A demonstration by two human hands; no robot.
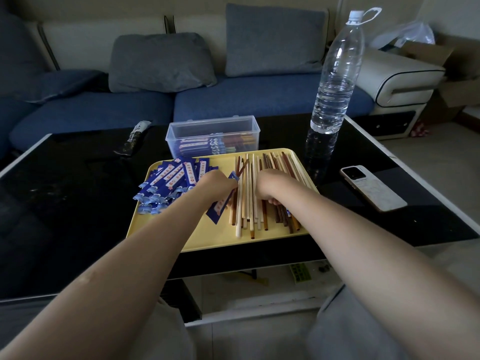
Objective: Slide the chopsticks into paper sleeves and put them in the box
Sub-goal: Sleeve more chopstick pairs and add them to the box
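A glossy black desk [78,203] with a pale rim stands in front of a blue sofa [259,100] that carries two grey cushions [161,61]. At the room's 2 o'clock edge sit a cardboard carton [441,58] and a clear plastic bag [413,32] on a white unit.

A yellow tray [207,237] lies at the middle of the desk. On its 9 o'clock side is a heap of blue paper sleeves [168,183] with a white band and red characters too small to read. Toward 3 o'clock lies a loose spread of chopsticks [249,203], pale and dark brown, running roughly 12 to 6.

The left hand [215,185] is curled around a blue sleeve [218,211], with a dark chopstick tip showing from the sleeve's far end. The right hand [272,185] is curled down onto the loose chopsticks; whether it actually pinches one cannot be told.

At 12 o'clock, just beyond the tray, a clear plastic box [213,136] already holds sleeved chopsticks. At 1 o'clock stands a tall water bottle [335,74], unlabelled, partly filled. At 3 o'clock a phone [374,188] lies face down. At 10 o'clock lies a small dark wrapper [135,137], its print illegible.
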